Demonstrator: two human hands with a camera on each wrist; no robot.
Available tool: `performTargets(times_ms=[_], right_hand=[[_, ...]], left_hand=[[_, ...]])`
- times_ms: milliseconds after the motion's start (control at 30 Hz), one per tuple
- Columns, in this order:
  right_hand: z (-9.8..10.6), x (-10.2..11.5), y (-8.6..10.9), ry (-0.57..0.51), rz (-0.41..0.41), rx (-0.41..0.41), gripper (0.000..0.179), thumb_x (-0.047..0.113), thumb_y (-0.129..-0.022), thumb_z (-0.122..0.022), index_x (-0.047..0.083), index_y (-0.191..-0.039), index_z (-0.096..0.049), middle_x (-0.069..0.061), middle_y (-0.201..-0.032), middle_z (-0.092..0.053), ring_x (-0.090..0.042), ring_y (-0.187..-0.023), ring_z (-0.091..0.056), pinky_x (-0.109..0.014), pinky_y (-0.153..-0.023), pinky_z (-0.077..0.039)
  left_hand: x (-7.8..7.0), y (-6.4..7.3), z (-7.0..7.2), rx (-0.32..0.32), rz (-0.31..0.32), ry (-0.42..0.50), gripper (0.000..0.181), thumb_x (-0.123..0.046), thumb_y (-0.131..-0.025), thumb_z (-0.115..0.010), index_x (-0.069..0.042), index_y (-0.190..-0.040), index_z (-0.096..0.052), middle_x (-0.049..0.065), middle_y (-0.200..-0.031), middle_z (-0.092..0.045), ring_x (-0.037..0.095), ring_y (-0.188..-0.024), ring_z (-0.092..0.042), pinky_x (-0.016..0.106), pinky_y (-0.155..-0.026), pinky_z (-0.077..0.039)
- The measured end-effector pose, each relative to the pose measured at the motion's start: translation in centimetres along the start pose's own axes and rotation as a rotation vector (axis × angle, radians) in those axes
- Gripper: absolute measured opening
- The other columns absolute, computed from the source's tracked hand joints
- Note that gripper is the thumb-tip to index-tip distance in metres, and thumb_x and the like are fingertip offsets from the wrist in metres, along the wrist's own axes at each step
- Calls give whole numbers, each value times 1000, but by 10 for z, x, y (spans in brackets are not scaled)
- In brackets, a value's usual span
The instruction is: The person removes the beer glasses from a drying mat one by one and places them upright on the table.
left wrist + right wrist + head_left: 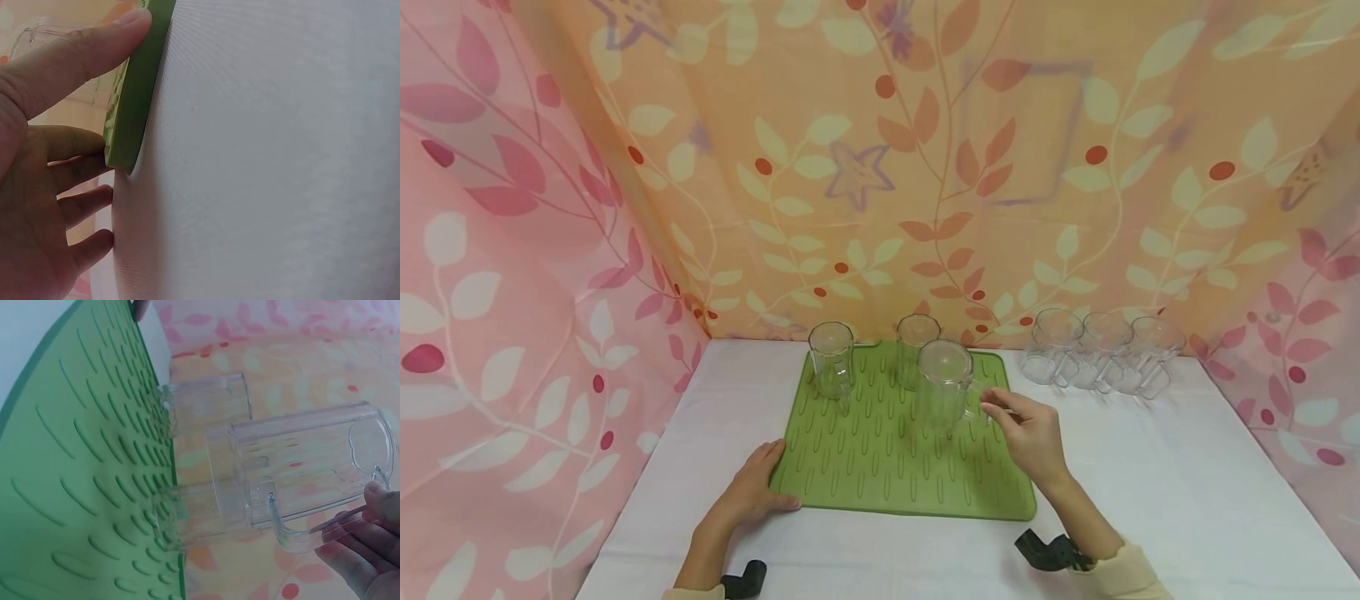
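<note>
the right grip [369, 553] holds a clear mug [306, 462] by its handle [295, 541] near two mugs [206, 403] on a green mat [103, 472]

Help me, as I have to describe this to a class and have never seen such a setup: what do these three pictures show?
This is a person working bare-handed, not a machine. The wide picture comes from a camera on the head, looking forward and down; the other two come from a camera on each wrist. On the white table lies a green mat with two mugs standing on it; three mugs are off to the right. The right grip pinches a clear mug by its handle, apparently just above the mat. The left grip rests at the mat's near left corner, with its thumb on the edge.
</note>
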State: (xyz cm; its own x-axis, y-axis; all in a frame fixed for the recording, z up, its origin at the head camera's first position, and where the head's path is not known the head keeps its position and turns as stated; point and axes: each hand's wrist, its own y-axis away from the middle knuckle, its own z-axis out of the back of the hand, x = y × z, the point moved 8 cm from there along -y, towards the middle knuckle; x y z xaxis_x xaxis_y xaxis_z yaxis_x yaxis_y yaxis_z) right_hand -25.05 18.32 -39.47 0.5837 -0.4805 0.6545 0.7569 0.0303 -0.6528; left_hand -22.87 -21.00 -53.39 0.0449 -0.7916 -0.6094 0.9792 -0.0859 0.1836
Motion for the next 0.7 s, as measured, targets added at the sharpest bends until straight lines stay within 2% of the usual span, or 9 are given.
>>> performTargets(times_ms=[200, 433, 700], right_hand=[[-6, 3, 3, -3, 22, -14, 20, -9, -76, -75, -7, -96, -74, -16, -86, -76, -11, -77, -74, -7, -67, -54], [-9, 6, 6, -19, 18, -37, 20, -10, -75, -75, -6, -94, -75, -16, -85, -76, -6, -77, -72, -7, -66, -54], [-13, 7, 5, 21, 26, -43, 25, -17, -68, -76, -7, -91, -74, -18, -81, -75, -14, -72, -73, -5, -65, -52]], left_hand=[[0, 0, 0, 0, -2, -3, 110, -27, -62, -91, 5, -149, -31, 29, -154, -31, 48, -144, -24, 65, -114, -26], [0, 1, 0, -1, 0, -4, 108, -24, -62, -90, 5, -148, -32, 29, -153, -32, 49, -144, -24, 65, -114, -26], [-2, 1, 1, -1, 0, -25, 108, -25, -62, -90, 5, -148, -33, 29, -153, -32, 49, -143, -24, 65, -114, -26]])
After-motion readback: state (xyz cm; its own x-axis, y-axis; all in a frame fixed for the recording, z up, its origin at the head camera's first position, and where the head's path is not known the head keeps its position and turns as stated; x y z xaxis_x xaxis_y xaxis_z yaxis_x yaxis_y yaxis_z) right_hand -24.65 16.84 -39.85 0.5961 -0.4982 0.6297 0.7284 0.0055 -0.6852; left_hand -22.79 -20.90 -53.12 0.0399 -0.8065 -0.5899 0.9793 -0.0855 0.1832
